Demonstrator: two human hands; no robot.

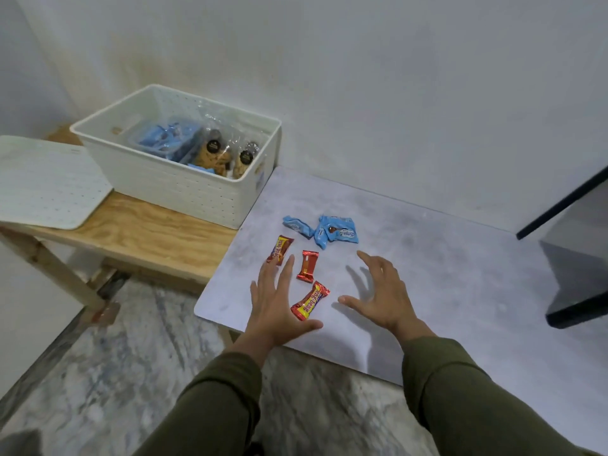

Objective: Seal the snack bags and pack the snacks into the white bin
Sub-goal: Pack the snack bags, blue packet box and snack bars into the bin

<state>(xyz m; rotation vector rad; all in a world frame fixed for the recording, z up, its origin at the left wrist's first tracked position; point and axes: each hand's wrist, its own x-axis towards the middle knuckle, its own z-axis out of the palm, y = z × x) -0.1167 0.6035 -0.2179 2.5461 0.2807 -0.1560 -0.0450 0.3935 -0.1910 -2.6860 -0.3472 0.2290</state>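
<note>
On the grey table [444,274] lie three red snack bars: one at the left [280,250], one in the middle [307,266], one nearest me [310,301]. Beyond them are blue wrapped snacks, a small one [297,226] and a bunch [337,234]. My left hand [274,306] is spread flat just left of the nearest bar, fingertips near the left bar. My right hand [383,292] hovers with spread fingers to the right of the bars. Neither holds anything. The white bin [184,189] at the back left holds clear cookie bags [214,153] and blue snacks [164,139].
The bin stands on a wooden bench [141,232], with its white perforated lid [42,185] lying to the left. A dark-edged shelf or cabinet [575,258] sits at the table's right. A white wall runs behind; marbled floor below.
</note>
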